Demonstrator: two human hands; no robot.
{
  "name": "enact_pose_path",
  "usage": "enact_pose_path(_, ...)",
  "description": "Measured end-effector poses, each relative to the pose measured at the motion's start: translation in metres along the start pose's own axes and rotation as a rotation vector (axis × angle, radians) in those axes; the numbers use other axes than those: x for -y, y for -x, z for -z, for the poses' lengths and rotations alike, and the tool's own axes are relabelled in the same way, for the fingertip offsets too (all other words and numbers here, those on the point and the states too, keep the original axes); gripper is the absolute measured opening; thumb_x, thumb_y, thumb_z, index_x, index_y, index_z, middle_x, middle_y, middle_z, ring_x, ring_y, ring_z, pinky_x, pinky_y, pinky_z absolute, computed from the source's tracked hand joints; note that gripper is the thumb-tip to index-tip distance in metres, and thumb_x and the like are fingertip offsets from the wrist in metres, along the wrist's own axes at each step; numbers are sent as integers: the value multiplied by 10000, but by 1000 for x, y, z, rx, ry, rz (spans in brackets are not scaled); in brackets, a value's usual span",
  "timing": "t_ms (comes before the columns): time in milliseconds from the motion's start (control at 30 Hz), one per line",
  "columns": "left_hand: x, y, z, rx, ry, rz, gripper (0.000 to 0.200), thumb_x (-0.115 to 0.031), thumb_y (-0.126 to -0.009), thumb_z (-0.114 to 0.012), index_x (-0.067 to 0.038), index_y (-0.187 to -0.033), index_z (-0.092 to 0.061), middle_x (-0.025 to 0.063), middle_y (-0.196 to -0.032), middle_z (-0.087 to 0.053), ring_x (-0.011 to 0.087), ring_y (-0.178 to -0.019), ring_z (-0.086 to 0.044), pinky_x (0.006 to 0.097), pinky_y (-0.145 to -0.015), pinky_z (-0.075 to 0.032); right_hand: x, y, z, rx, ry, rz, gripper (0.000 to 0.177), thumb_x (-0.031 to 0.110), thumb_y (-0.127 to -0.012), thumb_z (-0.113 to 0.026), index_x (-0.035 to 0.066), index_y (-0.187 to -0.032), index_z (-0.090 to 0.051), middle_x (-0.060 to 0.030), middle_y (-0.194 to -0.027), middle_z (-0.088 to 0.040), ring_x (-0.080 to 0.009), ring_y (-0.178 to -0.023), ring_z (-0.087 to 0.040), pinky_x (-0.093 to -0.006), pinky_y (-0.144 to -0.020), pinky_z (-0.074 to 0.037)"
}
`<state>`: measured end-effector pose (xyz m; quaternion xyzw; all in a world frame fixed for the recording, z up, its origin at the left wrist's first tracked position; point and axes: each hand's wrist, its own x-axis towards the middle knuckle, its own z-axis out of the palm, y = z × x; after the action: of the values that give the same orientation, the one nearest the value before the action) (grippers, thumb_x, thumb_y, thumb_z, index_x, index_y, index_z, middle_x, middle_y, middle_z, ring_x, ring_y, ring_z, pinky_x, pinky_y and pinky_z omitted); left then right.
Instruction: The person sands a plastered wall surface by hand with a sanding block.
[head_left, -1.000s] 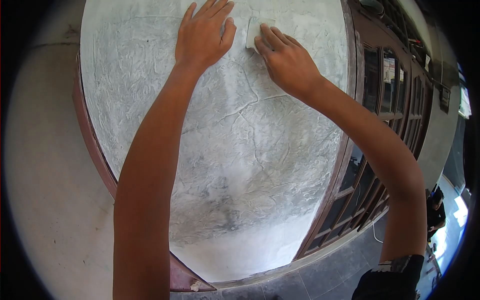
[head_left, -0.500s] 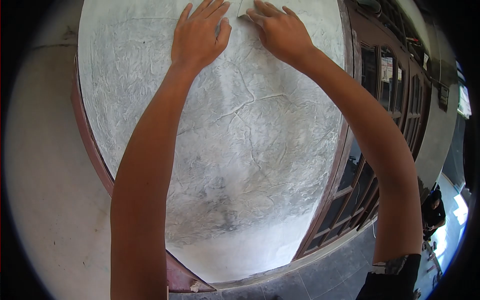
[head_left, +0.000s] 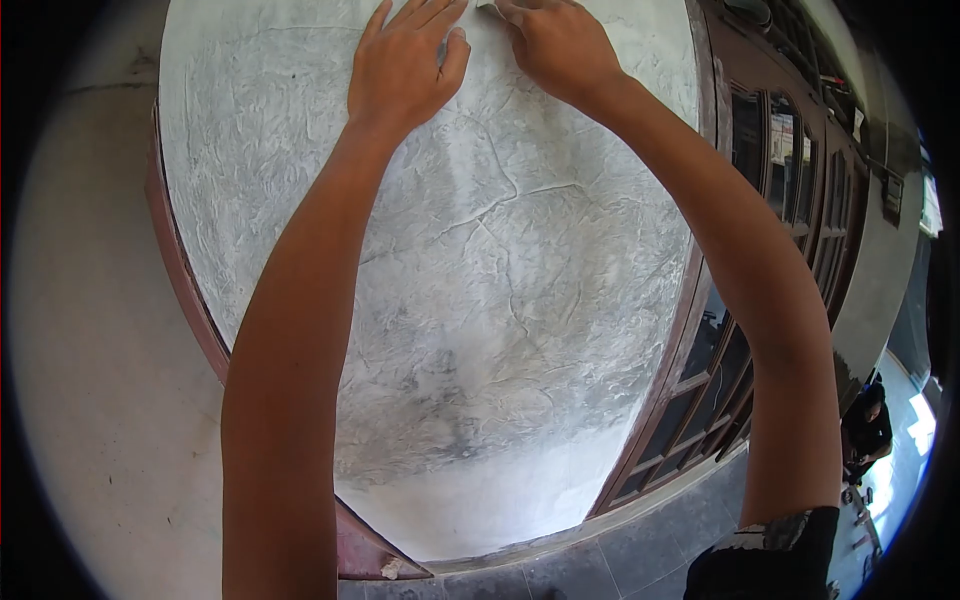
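Observation:
Both arms reach up a wall panel [head_left: 480,300] with a grey and white mottled, wrinkled surface and raised crease lines. My left hand [head_left: 408,65] lies flat against its upper part, fingers stretched upward and thumb apart, holding nothing. To its right, my right hand [head_left: 562,50] has its fingers bent and drawn together on a small thin greyish piece [head_left: 487,8] at the top edge of the view. What this piece is cannot be made out, and some fingertips are cut off by the frame.
Brown-framed doors with glass panes [head_left: 780,170] stand on the right. A plain wall [head_left: 100,300] with brown trim is on the left. Grey floor tiles [head_left: 640,540] run below. At the far right a person in dark clothing [head_left: 866,430] sits beyond the doors.
My right hand has gone from spread fingers to bent, closed fingers at the small piece. My left hand stays flat on the wall; the view has shifted slightly.

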<state>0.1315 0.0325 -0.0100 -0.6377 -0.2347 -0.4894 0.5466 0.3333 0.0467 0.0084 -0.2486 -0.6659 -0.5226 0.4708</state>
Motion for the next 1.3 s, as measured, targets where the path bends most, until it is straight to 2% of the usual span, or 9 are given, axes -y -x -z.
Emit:
enact_pose_path(33,0,0,1,-5,18,0,448,-182,-988,-490,28,-1358,-629,186,-1490,-577,328,-1453,-467,509,-1233,-295,10,21,4,39,15,-60,355,65,-907,-698,86,-1261,-712,-124,-1407,-642,-333,-1250,-649,-429,-1091,-506)
enact_pose_path(67,0,0,1,-11,37,-2,449,-181,-986,-492,29,-1359,-629,189,-1488,-578,328,-1452,-468,511,-1231,-297,8,43,0,-180,125,192,306,75,-889,-685,54,-1193,-712,-158,-1286,-669,-296,-1146,-679,-447,-1001,-535)
enact_pose_path(333,-4,-1,1,3,10,4,451,-175,-981,-497,30,-1362,-626,182,-1491,-578,329,-1452,-467,509,-1236,-292,-7,-3,5,-131,31,-18,293,114,-1014,-490,27,-1189,-707,-210,-1314,-648,-357,-1233,-618,-533,-1066,-479)
enact_pose_path(433,-2,0,1,11,4,6,451,-171,-981,-500,29,-1366,-624,178,-1492,-579,328,-1453,-467,506,-1240,-286,15,20,20,184,45,-115,319,93,-936,-673,68,-1254,-690,-176,-1424,-621,-342,-1275,-630,-467,-1095,-503)
enact_pose_path(533,-3,1,1,8,5,5,451,-163,-978,-502,28,-1369,-622,176,-1494,-578,326,-1455,-465,505,-1243,-280,28,84,4,-191,165,239,275,74,-882,-652,2,-1137,-724,-206,-1266,-664,-309,-1150,-679,-430,-1065,-510)
enact_pose_path(800,-3,2,4,27,40,12,458,-169,-975,-502,25,-1374,-618,175,-1508,-565,325,-1468,-448,510,-1242,-278,13,18,11,44,8,-135,358,64,-909,-663,69,-1264,-703,-152,-1343,-670,-357,-1112,-704,-431,-1053,-533)
enact_pose_path(867,-2,1,2,14,15,-6,462,-162,-967,-508,22,-1377,-616,177,-1505,-566,329,-1463,-453,517,-1236,-287,26,65,-1,-184,84,137,283,110,-915,-636,-3,-1168,-694,-202,-1328,-637,-285,-1236,-640,-447,-1067,-503)
enact_pose_path(1067,-4,0,3,5,38,-5,468,-171,-964,-503,30,-1371,-618,181,-1496,-573,333,-1452,-466,512,-1234,-290,3,-1,2,-122,-11,-64,293,136,-1028,-492,27,-1195,-706,-206,-1285,-658,-355,-1227,-620,-530,-1066,-480)
enact_pose_path(1300,-3,1,1,-16,22,25,453,-182,-983,-496,24,-1365,-627,180,-1489,-580,326,-1452,-468,506,-1235,-291,23,68,7,-98,175,79,348,89,-939,-667,98,-1284,-705,-184,-1404,-636,-318,-1180,-687,-438,-1052,-540)
